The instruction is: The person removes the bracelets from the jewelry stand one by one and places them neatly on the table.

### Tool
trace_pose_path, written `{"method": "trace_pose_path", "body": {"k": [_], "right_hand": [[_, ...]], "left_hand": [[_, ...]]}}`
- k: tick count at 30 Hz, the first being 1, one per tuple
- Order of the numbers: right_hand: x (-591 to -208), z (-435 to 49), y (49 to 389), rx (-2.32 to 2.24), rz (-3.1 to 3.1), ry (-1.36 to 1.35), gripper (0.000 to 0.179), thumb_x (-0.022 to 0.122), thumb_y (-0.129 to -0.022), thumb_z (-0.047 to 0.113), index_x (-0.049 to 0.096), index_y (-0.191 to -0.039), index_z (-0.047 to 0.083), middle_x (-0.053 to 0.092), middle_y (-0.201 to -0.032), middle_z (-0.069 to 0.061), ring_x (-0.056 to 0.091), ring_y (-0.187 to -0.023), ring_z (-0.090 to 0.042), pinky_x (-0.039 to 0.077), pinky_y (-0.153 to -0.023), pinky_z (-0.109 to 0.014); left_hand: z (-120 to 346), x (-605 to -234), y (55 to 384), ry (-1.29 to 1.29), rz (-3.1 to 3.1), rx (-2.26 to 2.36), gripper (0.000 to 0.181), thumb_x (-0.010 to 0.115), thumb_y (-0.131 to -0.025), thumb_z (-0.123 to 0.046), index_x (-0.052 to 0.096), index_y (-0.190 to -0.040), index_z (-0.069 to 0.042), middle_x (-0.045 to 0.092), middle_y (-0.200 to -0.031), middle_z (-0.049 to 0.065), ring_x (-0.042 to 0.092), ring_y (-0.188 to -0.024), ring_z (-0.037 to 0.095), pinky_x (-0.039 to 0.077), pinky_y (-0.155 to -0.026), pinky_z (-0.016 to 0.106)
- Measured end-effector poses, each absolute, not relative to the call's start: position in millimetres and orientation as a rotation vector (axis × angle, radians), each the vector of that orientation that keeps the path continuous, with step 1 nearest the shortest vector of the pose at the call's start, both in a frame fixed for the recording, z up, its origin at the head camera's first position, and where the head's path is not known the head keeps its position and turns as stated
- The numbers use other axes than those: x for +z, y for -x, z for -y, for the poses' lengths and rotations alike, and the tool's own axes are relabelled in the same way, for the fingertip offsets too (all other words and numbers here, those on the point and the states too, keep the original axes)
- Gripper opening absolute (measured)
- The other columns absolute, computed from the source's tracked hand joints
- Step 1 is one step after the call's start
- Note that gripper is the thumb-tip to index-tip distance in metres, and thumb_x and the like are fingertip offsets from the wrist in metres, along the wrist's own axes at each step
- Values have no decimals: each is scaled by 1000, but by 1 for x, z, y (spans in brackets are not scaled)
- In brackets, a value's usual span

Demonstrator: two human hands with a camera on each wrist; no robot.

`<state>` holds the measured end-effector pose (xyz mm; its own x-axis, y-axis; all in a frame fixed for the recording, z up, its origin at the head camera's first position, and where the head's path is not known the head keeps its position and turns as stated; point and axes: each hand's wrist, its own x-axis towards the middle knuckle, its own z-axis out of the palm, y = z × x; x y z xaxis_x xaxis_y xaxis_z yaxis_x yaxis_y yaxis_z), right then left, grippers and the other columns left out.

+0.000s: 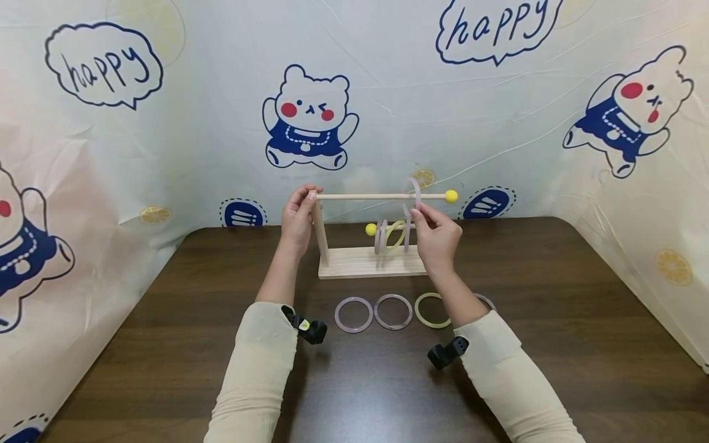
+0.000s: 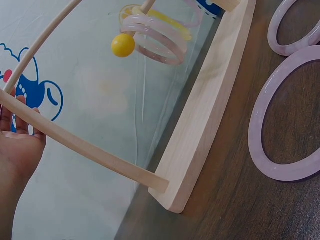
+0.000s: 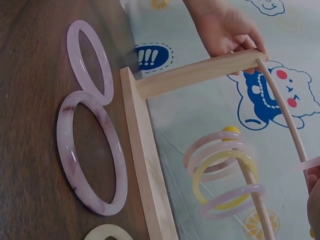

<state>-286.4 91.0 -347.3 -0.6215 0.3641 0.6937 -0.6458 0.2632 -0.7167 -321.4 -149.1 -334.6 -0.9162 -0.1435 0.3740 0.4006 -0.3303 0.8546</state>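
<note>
One ring (image 1: pixel 417 187) pinched by right hand (image 1: pixel 440 237) around upper rod (image 1: pixel 360 197), with room along it to post (image 1: pixel 320 234) gripped by left hand (image 1: pixel 298 220) in head view; flat rings (image 2: pixel 256 125) cropped beside base (image 2: pixel 202 100), left wrist view; right hand mostly cut off, right wrist view.

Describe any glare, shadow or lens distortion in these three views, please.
Head view: pale glare on the dark table near the bottom edge, soft shadows beside the sleeves; left wrist view: the upper rod, straight in the head view, looks bowed; right wrist view: that rod looks bowed too.
</note>
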Motion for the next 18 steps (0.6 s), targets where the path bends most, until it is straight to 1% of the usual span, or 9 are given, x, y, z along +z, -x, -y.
{"method": "trace_pose_path", "body": {"k": [5,9,14,15,18], "right_hand": [[-337,-89,275,1504,1683,-229,14,70,-79,-4,67,-90,-12,66,-82,-25,52,-60,5,42,-57,-10],[-325,-86,260,1520,1687,-199,15,68,-79,-5,66,-90,-15,65,-82,-28,52,-60,3,41,-57,-10],[-325,-86,259,1533,1682,-180,14,68,-79,-6,66,-90,-15,65,-83,-28,51,-59,4,41,-57,-10],[-326,-87,259,1537,1679,-182,14,68,-79,-6,66,-90,-15,65,-83,-28,51,-59,4,41,-57,-10],[-327,-87,259,1535,1681,-174,14,68,-79,-6,66,-90,-15,65,-84,-28,51,-60,3,41,-57,-9]], "left_hand": [[149,-335,321,338,1553,-2302,10,51,-95,-9,59,-97,-14,62,-96,-3,49,-91,18,39,-77,27],[149,-334,320,326,1571,-2295,10,50,-95,-9,59,-99,-13,61,-97,-3,50,-91,13,39,-79,27],[149,-334,321,315,1589,-2295,9,49,-96,-10,57,-100,-12,60,-98,-2,49,-89,12,39,-78,27],[149,-334,321,317,1592,-2294,9,50,-96,-10,57,-101,-10,60,-99,-2,49,-89,13,38,-78,27],[149,-334,321,317,1595,-2290,10,50,-96,-11,57,-103,-9,60,-99,-2,49,-87,13,38,-77,26]]}}
